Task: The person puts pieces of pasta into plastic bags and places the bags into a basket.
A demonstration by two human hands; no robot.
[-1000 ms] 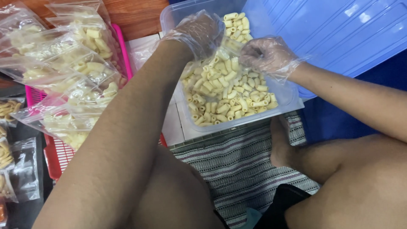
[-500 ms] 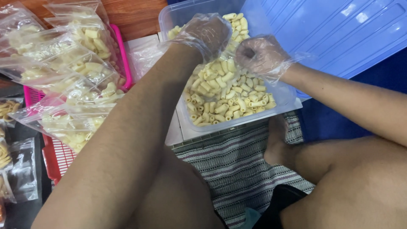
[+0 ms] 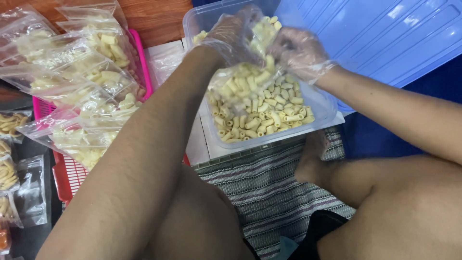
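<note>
Held bag: a small clear plastic bag of pale tube snacks (image 3: 243,86) hung between both gloved hands.
Filled bags: clear packed bags (image 3: 82,72) lay piled left.

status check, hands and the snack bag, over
Left hand and right hand, both gloved, hold a clear bag of snack pieces over the clear tub. Nothing in the way.

floor (image 3: 166,17), striped mat (image 3: 274,188), pink tray (image 3: 67,173)
</note>
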